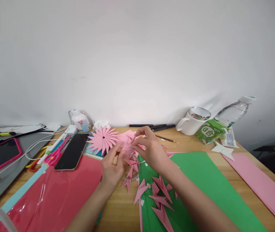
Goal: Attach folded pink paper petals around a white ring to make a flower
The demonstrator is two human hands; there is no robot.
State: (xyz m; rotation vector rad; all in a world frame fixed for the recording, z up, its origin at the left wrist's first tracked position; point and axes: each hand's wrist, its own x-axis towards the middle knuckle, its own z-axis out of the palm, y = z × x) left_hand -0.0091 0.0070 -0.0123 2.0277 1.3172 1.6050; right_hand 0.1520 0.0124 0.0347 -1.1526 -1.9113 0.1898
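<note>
Pink rosette lay beyond left hand — looked finished. Pink fan over desk, pinched by left hand and right hand — seemed part-built. Folded pieces lay loose on green sheet.

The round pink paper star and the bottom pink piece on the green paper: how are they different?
The round pink paper star has many points all around; the folded pink paper piece has few. The star is wider than the piece. Both are pink paper.

No text clearly legible. Green box: white emblem. White bottle: red print, too small. Charger: dark lettering, unreadable.
</note>
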